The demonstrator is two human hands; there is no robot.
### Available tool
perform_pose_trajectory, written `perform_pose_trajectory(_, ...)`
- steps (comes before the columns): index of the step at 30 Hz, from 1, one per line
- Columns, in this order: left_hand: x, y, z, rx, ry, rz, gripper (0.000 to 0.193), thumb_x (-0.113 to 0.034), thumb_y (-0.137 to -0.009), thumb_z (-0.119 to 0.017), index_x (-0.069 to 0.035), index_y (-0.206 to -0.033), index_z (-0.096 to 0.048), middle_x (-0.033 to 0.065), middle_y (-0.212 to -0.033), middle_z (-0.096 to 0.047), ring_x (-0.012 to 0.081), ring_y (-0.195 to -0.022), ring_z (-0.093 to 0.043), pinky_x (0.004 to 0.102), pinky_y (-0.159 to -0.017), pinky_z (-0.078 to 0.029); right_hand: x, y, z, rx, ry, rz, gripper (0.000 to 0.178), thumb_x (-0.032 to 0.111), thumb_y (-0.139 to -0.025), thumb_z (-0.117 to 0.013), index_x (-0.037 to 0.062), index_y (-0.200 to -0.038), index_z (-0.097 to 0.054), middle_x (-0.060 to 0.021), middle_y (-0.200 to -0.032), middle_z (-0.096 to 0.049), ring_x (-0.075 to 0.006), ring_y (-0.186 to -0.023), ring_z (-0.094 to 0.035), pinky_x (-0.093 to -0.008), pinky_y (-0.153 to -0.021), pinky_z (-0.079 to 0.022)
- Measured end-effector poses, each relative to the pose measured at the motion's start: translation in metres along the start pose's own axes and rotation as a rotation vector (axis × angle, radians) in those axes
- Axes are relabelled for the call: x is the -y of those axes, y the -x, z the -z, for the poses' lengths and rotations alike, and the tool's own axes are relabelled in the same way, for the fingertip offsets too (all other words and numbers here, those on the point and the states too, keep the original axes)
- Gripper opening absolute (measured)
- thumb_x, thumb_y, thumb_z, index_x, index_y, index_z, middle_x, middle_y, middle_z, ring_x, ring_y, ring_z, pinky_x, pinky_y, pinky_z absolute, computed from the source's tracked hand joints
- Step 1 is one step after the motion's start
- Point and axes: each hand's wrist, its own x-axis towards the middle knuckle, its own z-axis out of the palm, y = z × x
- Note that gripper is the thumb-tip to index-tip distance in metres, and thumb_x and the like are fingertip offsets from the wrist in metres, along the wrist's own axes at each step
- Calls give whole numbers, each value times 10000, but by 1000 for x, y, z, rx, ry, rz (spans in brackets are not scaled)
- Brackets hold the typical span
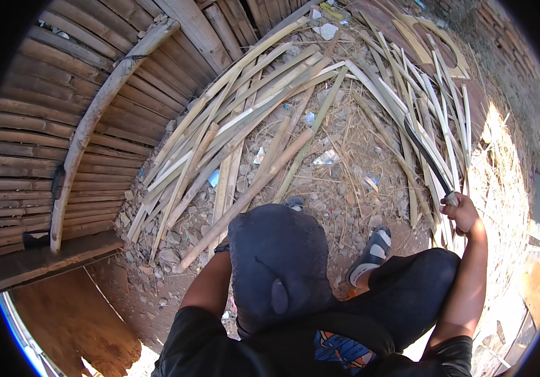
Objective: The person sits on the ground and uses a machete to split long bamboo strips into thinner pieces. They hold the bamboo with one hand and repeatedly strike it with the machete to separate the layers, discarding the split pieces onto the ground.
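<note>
A long, dark, slightly curved blade (430, 159) slanted forward and leftward from the right hand (463, 215), over pale split strips (388, 97).

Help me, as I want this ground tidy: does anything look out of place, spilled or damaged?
Yes, litter. A small bright-blue scrap lies among the long, pale split strips at left, and a crumpled, whitish wrapper-like scrap lies on the brown, stony, straw-strewn ground near the centre. Both look odd amid wood and stones.

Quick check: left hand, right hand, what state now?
Left: hidden behind the knee; cannot be told.
Right hand: closed, holding a long dark blade by its handle.
</note>
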Motion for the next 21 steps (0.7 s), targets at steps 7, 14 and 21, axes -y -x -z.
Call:
perform_pose_trajectory(7, -12, 15, -30, 279, 288, -7, 400, -350, -821, -697, -81, -1104, -610, 202, -1165, -636, 360, -1088, -624, 447, -915, -495, 10, 1, -1, 11, 16, -38, 349, 168, -742, -757, -3, -1025, -646, -80, -821, -626, -175, -707, -550, -335, -652, -460)
perform_pose_trajectory(14, -32, 20, -51, 542, 452, -52, 420, -345, -819, -699, -82, -1127, -588, 199, -1169, -629, 365, -1084, -623, 453, -912, -498, 25, 5, -4, 21, 44, -114, 322, 168, -758, -754, 23, -1023, -641, -61, -788, -595, -170, -683, -538, -352, -593, -444)
perform_pose_trajectory(21, -20, 6, -52, 435, 457, 41, 441, -340, -818, -702, -83, -1150, -566, 196, -1174, -621, 370, -1081, -622, 458, -909, -500, 11, 1, -1, 19, 18, -45, 299, 165, -757, -748, 23, -996, -641, -53, -761, -579, -155, -652, -520, -327, -540, -411)
